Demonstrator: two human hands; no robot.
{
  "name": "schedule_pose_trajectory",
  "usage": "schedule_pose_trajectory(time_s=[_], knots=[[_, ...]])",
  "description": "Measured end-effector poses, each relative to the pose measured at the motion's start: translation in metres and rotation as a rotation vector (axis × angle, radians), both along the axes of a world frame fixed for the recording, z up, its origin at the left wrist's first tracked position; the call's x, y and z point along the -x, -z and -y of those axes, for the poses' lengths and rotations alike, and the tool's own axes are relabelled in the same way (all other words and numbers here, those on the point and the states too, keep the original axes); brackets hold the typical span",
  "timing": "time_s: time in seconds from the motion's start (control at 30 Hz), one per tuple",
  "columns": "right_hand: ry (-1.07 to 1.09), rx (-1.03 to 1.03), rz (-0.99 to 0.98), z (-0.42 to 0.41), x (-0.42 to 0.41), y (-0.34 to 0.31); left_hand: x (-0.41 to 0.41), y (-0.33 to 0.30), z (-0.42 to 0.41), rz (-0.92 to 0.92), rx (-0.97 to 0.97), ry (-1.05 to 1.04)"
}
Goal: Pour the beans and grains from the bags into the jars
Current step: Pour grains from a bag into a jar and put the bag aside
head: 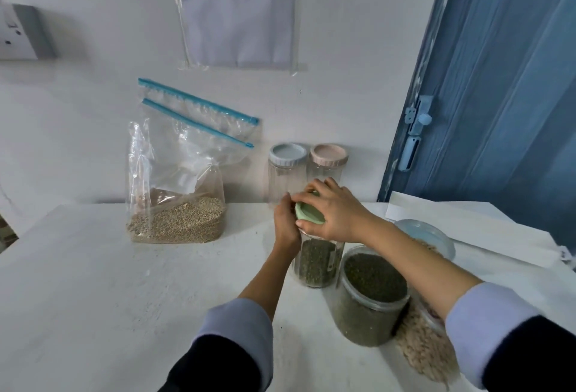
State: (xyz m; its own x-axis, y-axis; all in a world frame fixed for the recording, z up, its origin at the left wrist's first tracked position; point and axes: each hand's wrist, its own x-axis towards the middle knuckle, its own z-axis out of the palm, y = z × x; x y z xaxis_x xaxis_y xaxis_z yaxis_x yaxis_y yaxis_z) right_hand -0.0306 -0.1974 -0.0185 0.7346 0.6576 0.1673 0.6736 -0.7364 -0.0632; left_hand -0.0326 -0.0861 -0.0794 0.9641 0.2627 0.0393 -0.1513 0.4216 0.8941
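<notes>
While right hand (pixel 335 215) fingers grip green lid (pixel 307 215), left hand (pixel 285 225) fingers clasp jar (pixel 316 262)

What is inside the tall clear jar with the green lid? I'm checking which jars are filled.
The tall clear jar with the green lid holds dark green beans in its lower part. Both hands, left hand and right hand, cover its upper part.

Soft, even daylight, faint shadows on the desk (pixel 124 282); wide-angle bending at the edges, slight overall blur, no harsh glare.

Wall notice (pixel 238 8) in plastic sleeve: printed lines too blurred; nothing legible
</notes>
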Motion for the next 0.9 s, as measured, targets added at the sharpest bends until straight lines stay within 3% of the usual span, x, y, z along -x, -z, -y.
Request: schedule_pose_trajectory(time_s=[0.27, 0.5, 0.57, 0.63, 0.77, 0.9], knots=[[0.086, -0.155, -0.29, 0.052, -0.041, -0.016, -0.042, -0.003, 0.053, 0.005, -0.171, 0.149], [0.021, -0.032, -0.388, 0.07, -0.056, -0.035, -0.053, -0.002, 0.062, -0.07, -0.095, 0.296], [0.001, 0.07, -0.507, 0.068, -0.06, -0.051, -0.058, -0.001, 0.053, -0.084, -0.174, 0.297], [-0.01, -0.004, -0.587, 0.066, -0.07, -0.065, -0.063, 0.002, 0.04, -0.109, -0.295, 0.211], [0.114, -0.223, -0.3, 0.044, -0.105, -0.07, -0.071, 0.011, 0.012, -0.149, -0.435, 0.048], [0.211, -0.049, -0.091, 0.014, -0.128, -0.058, -0.075, 0.012, -0.002, -0.132, -0.546, -0.008]])
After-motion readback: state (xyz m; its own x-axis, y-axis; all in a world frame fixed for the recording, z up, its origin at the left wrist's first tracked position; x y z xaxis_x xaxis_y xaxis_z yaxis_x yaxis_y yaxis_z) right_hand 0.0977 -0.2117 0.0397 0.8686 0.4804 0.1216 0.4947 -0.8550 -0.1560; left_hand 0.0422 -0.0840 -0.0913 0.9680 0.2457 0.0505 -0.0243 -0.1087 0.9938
